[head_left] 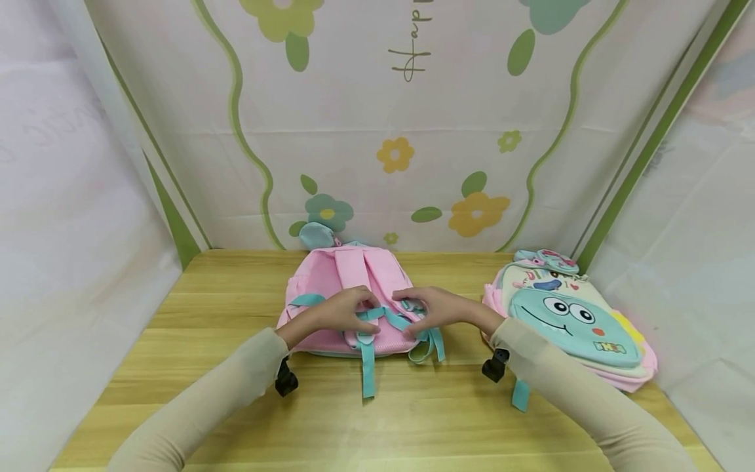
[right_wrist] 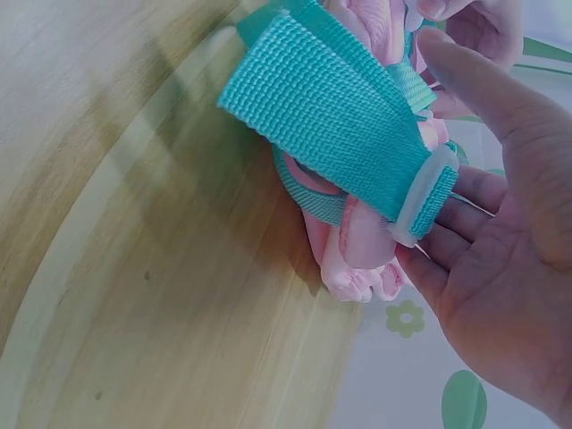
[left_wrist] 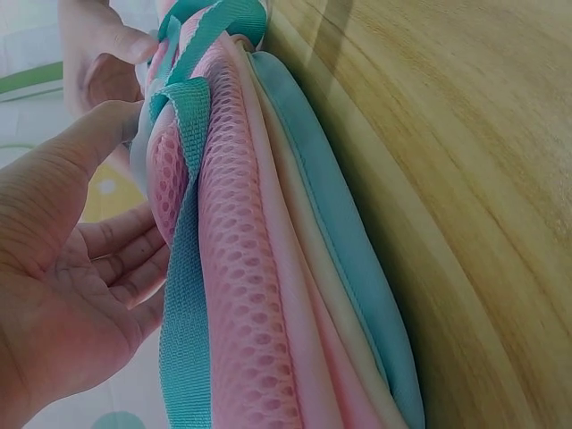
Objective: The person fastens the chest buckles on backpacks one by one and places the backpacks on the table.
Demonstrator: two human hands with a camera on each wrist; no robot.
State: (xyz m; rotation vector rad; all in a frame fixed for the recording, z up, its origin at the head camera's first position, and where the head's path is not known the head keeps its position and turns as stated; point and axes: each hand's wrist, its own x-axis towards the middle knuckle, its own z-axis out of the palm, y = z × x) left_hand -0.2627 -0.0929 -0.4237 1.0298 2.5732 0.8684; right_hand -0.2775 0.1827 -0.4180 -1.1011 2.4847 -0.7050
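Observation:
A pink backpack lies on the table with its back panel and shoulder straps upward. My left hand rests at its left shoulder strap, thumb and fingers apart in a loose curve. A teal webbing strap hangs beside that hand in the left wrist view. Opposite it, my right hand is at the other shoulder strap, thumb spread from the fingers. In the right wrist view its fingertips lie right by a pale buckle threaded with teal webbing. Teal webbing crosses the panel between both hands.
A second backpack, with a smiling teal face pocket, lies at the right beside my right forearm. Both stand on a wooden table. A patterned fabric wall rises behind, with fabric sides left and right.

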